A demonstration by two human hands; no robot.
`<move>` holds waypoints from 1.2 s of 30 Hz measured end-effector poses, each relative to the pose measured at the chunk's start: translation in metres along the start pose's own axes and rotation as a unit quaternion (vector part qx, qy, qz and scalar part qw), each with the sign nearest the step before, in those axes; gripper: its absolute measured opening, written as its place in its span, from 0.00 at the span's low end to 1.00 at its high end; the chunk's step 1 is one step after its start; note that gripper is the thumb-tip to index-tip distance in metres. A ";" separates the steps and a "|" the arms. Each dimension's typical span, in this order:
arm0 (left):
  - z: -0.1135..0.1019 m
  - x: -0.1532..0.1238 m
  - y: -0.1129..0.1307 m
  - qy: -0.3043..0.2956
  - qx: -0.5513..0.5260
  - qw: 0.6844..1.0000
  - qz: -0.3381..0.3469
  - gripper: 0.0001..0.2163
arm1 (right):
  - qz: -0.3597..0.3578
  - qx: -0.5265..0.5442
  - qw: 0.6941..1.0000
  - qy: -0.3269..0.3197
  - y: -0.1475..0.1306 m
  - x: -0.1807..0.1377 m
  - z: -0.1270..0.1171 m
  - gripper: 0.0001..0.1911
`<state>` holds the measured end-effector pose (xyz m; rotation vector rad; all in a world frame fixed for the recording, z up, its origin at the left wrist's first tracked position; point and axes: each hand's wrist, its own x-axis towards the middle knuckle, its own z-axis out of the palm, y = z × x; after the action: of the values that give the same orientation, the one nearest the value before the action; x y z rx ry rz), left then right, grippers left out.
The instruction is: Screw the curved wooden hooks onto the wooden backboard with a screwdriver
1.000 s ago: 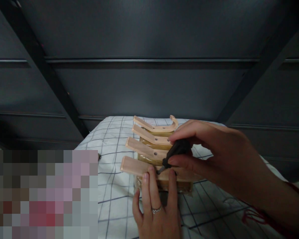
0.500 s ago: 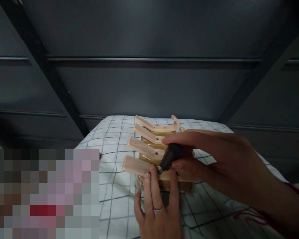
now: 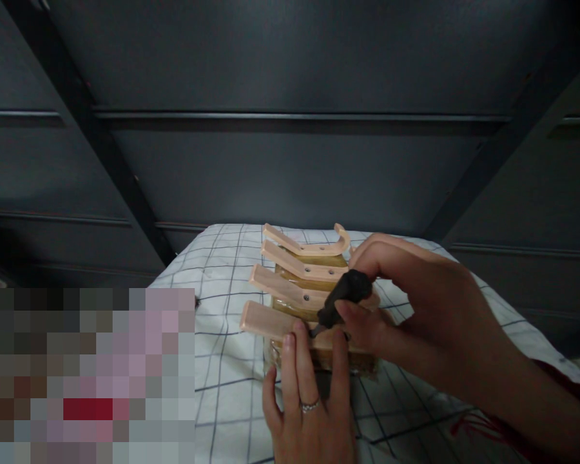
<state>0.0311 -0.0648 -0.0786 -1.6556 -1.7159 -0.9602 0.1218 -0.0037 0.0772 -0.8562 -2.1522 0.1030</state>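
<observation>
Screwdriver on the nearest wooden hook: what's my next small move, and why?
Probably give the screwdriver a short turn under downward pressure. Its tip sits on the nearest wooden hook, between two fingers of the left hand that press that hook down, and the right hand grips the handle. The screw head is hidden, so how far in it sits is unclear.

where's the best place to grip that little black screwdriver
Grip the screwdriver by its stubby black handle, coming from the right and above: it leans down-left with its tip on the nearest wooden hook. The right hand pinches it there.
</observation>
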 end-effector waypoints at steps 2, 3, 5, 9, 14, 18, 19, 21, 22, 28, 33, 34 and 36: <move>0.000 0.000 0.000 0.004 0.001 1.000 -0.001 0.22 | 0.005 0.004 1.000 0.009 0.000 -0.001 0.000 0.09; 0.000 -0.001 0.000 0.005 0.001 1.000 -0.002 0.22 | 0.013 0.012 1.000 0.001 0.000 -0.001 0.000 0.09; 0.000 -0.001 0.000 0.005 0.002 1.000 -0.005 0.23 | 0.034 0.031 0.999 -0.021 0.000 -0.003 0.001 0.10; 0.000 0.000 0.000 0.002 0.000 1.000 -0.003 0.23 | 0.079 0.094 0.992 -0.013 0.001 -0.005 0.002 0.10; -0.001 0.001 0.000 0.002 0.008 1.000 -0.002 0.25 | 0.034 0.106 0.994 -0.009 0.003 -0.005 -0.002 0.09; -0.002 0.001 0.000 -0.005 0.010 1.000 0.000 0.26 | -0.002 0.011 1.000 0.001 0.003 -0.004 -0.005 0.06; -0.002 0.001 0.000 -0.004 0.011 1.000 0.001 0.26 | 0.007 0.006 1.000 0.006 0.003 -0.004 -0.004 0.07; -0.001 0.001 0.000 -0.003 0.014 1.000 0.001 0.27 | 0.024 0.012 1.000 0.014 0.003 -0.003 -0.003 0.09; -0.001 0.001 0.000 -0.002 0.015 1.000 0.000 0.27 | 0.027 0.019 0.999 0.017 0.003 -0.003 -0.002 0.10; 0.000 0.000 0.000 -0.001 0.009 1.000 -0.003 0.27 | -0.013 0.056 0.998 0.019 0.004 -0.005 0.001 0.06; 0.000 0.001 0.000 0.002 0.012 1.000 -0.001 0.26 | -0.117 -0.001 0.993 -0.034 0.008 -0.003 -0.007 0.06; 0.000 0.001 0.000 0.003 0.015 1.000 -0.001 0.27 | -0.121 -0.010 0.992 -0.037 0.008 -0.002 -0.008 0.08; 0.000 0.002 -0.001 0.004 0.019 1.000 0.000 0.27 | -0.120 -0.023 0.992 -0.035 0.009 -0.001 -0.010 0.09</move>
<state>0.0304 -0.0641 -0.0772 -1.6253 -1.7183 -0.9289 0.1345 0.0001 0.0802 -0.6200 -2.3147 -0.0398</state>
